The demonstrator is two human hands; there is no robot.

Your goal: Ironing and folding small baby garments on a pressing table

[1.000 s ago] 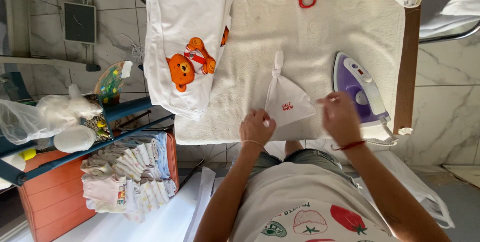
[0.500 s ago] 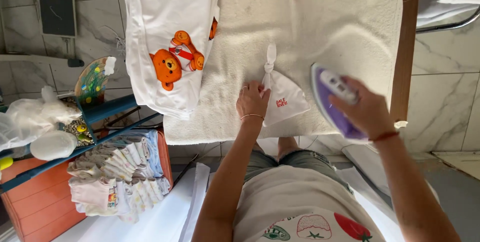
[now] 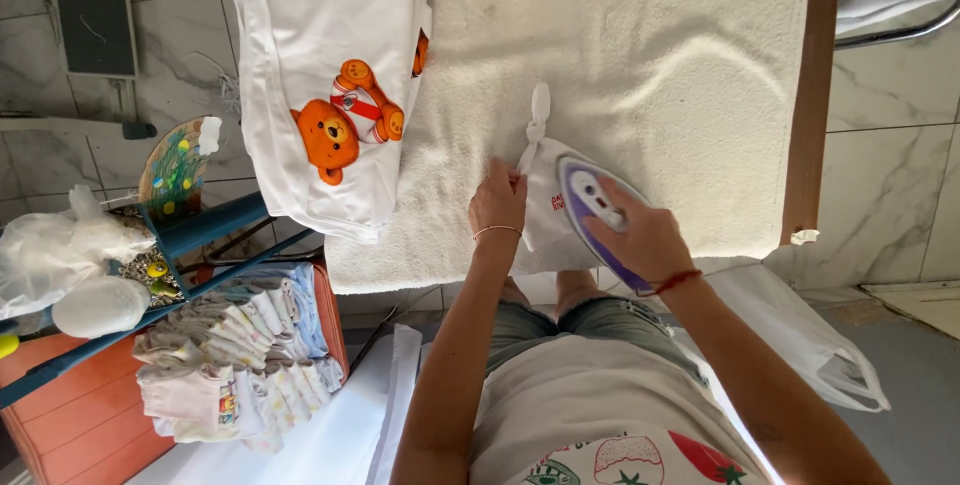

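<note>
Person seen from above, head camera. Both forearms are bare, with no sleeves reaching the wrists. The left hand (image 3: 497, 201) carries a thin, pale bracelet at the wrist; the right hand (image 3: 648, 241) carries a narrow red cord bracelet at the wrist. No rings can be made out on the fingers. The torso is covered by a light, off-white T-shirt printed with small motifs near the lower edge of the view: a red strawberry-like shape, an outlined rounded shape in pink, and dark green leaf-like figures. Below the shirt, faded grey-blue denim covers the thighs.
</note>
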